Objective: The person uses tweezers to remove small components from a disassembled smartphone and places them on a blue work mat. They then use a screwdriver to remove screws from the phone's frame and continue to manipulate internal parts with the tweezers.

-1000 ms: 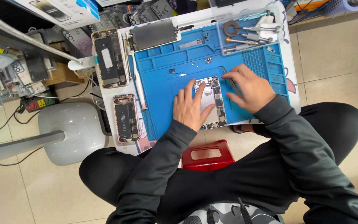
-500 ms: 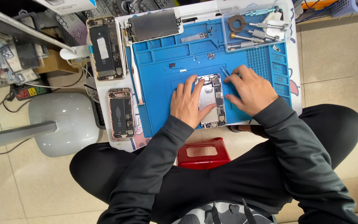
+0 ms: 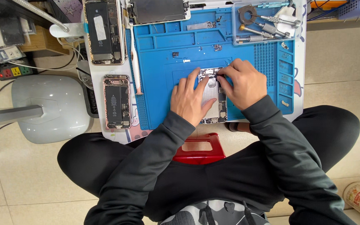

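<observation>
An opened phone body (image 3: 213, 98) lies on the blue repair mat (image 3: 163, 62). My left hand (image 3: 190, 100) rests flat on its left side, fingers spread, pressing it down. My right hand (image 3: 242, 83) is over the phone's upper right, fingertips pinched together at a small dark part near its top edge. What the fingertips pinch is too small to make out.
Two other opened phones (image 3: 116, 102) (image 3: 103, 31) lie left of the mat, a detached screen (image 3: 159, 10) at the top. A clear tray of screwdrivers (image 3: 263, 21) sits top right. A red stool (image 3: 201, 150) is below me, a grey lamp base (image 3: 48, 108) left.
My right hand has slid left, up onto the phone's top edge, and its fingers have pinched together. The left hand stays pressed on the phone. The view has shifted slightly.
</observation>
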